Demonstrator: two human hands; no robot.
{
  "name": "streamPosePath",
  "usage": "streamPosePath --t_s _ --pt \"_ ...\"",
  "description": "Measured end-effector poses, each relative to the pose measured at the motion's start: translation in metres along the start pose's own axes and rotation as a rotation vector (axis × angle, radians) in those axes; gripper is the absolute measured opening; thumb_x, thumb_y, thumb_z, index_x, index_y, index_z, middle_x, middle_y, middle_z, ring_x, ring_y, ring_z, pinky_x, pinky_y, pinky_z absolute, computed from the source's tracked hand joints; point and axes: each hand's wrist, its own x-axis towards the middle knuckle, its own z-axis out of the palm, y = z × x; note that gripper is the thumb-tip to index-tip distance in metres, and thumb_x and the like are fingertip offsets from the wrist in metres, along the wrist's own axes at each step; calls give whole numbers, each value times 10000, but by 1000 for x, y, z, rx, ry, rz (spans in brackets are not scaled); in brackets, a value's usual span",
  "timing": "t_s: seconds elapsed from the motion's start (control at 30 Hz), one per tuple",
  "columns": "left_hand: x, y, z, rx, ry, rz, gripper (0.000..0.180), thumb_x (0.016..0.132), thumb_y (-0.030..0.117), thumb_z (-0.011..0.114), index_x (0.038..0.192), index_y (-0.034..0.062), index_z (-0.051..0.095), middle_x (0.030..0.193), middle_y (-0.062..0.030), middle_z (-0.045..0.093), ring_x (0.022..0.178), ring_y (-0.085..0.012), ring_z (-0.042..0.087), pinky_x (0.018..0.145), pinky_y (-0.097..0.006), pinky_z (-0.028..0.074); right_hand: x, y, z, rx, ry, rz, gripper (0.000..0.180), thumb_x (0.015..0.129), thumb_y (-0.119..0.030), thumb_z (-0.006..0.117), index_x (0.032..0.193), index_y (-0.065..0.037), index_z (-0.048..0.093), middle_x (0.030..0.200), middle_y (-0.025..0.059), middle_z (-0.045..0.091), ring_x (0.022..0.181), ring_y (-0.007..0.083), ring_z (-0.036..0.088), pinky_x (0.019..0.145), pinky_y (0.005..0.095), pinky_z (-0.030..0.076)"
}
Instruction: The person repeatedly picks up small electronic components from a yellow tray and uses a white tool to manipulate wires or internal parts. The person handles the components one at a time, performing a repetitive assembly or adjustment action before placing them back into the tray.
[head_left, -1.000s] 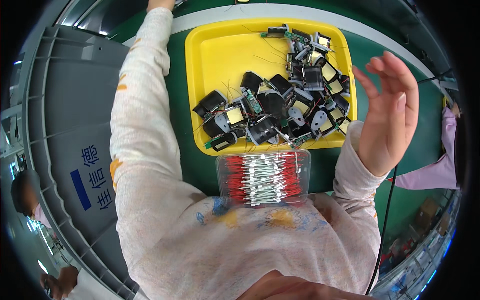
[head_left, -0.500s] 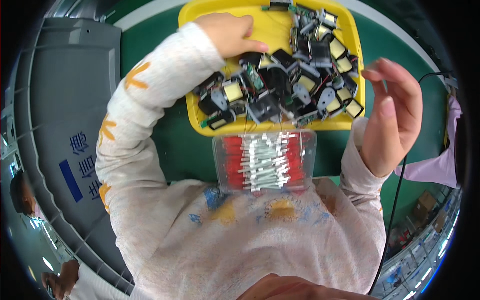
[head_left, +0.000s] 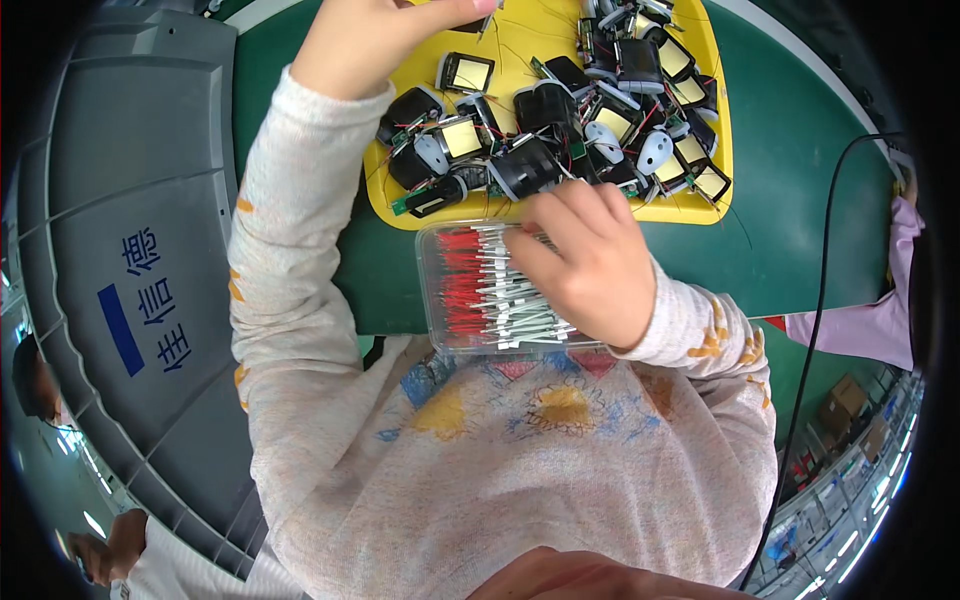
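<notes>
My left hand (head_left: 372, 35) reaches over the far left of a yellow tray (head_left: 545, 50), partly cut off by the top edge. Its thumb bends in against a small dark piece (head_left: 483, 27), too little of which shows to name. My right hand (head_left: 590, 265) is closed over the right side of a clear plastic box (head_left: 428, 300), fingers curled down and their tips hidden. Thin red-and-white pieces, like short wires with white sleeves (head_left: 505, 325), fill the box. Just beyond my right fingers lie black-cased modules (head_left: 525, 168) with green boards and pale yellow pads.
More black modules (head_left: 640, 65) are heaped along the tray's right side. A large grey crate (head_left: 190, 270) stands at the left. A black cable (head_left: 825, 250) runs down the right. The green table (head_left: 780, 150) lies under the tray. Another person's hand (head_left: 125, 545) shows at lower left.
My left hand has moved up and away over the tray. My right hand, raised with fingers apart before, has come down and left, closing over the clear box.
</notes>
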Motion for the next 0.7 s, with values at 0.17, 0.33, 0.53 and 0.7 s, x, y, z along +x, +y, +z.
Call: streamPosePath --t_s 0.17,0.33,0.53,0.7 --pt "-19 9 13 -51 134 95 293 708 -13 637 981 -6 531 894 -53 580 830 -100 539 749 -223 428 7 -4 11 -62 7 -24 148 605 -134 540 745 -85 541 850 19 501 787 179 480 667 300 352" --pt "-32 17 20 -82 209 112 371 684 -34 655 1036 -22 537 905 -66 580 846 -124 545 756 -237 433 6 -9 14 -115 0 -2 172 621 -142 534 782 -81 539 919 31 510 845 177 484 709 314 373" --pt "-37 22 20 85 134 264 350 619 19 720 954 66 633 901 -33 636 778 -115 551 706 -243 405 12 -6 8 56 38 -113 161 627 -122 574 774 -68 540 915 52 530 881 204 500 736 339 387" --pt "-36 23 15 202 145 379 364 579 24 732 929 63 643 916 -15 641 811 -123 555 708 -242 402 16 5 -15 299 68 -49 203 578 -63 659 755 -57 561 868 72 542 851 244 510 705 335 398"
